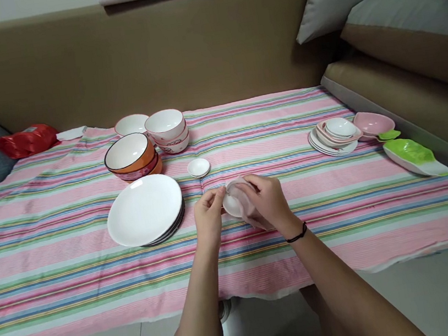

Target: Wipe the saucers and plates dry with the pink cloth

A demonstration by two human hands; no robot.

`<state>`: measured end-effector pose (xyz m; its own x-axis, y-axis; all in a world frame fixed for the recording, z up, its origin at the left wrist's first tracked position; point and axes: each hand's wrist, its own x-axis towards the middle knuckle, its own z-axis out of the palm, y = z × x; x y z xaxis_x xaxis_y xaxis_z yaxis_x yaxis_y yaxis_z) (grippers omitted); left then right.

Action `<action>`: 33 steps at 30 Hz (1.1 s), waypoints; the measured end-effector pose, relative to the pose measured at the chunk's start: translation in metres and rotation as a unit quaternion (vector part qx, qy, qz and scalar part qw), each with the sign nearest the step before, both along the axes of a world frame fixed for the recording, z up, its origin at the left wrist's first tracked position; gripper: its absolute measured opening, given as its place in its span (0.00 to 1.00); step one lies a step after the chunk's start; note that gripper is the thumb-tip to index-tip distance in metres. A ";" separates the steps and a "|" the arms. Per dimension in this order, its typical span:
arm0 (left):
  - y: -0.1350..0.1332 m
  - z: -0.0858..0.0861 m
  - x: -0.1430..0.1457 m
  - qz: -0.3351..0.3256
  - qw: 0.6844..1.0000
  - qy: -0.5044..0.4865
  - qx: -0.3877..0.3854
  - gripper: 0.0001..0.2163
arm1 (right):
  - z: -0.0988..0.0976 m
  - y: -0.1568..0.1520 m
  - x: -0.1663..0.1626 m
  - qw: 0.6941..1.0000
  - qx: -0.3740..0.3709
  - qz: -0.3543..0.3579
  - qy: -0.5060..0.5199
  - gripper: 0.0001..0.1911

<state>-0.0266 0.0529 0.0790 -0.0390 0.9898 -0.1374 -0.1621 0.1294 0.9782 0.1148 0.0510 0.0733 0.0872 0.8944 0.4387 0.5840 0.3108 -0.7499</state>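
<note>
Between my hands, over the striped cloth (262, 262), is a small white dish (231, 206). My left hand (209, 212) pinches its left rim between thumb and fingers. With a thin, pale pinkish cloth (247, 209) bunched in its fingers, my right hand (267, 198) presses against the dish's right side. The cloth covers part of the dish, and its loose end hangs below. Just beyond my left hand, another small white dish (198, 167) sits on the striped cloth.
Stacked white plates (145, 211) lie left, with orange-sided bowls (133, 156) and red-rimmed bowls (166, 129) behind. To the right are small plates and bowls (338, 132), a pink bowl (374, 123) and a green leaf-shaped dish (412, 155). Cushions (408, 25) border the right side.
</note>
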 end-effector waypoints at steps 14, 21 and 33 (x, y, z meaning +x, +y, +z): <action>-0.004 0.009 0.003 -0.080 0.993 -0.079 -0.038 0.19 | 0.001 0.000 -0.007 0.992 -0.044 -0.067 0.097 0.21; -0.002 0.001 0.001 0.022 0.991 -0.114 -0.071 0.19 | 0.008 -0.007 -0.004 0.957 -0.047 -0.048 0.281 0.19; -0.006 0.001 0.007 -0.117 0.965 -0.220 -0.081 0.16 | -0.001 -0.008 -0.022 0.976 0.088 0.200 0.002 0.26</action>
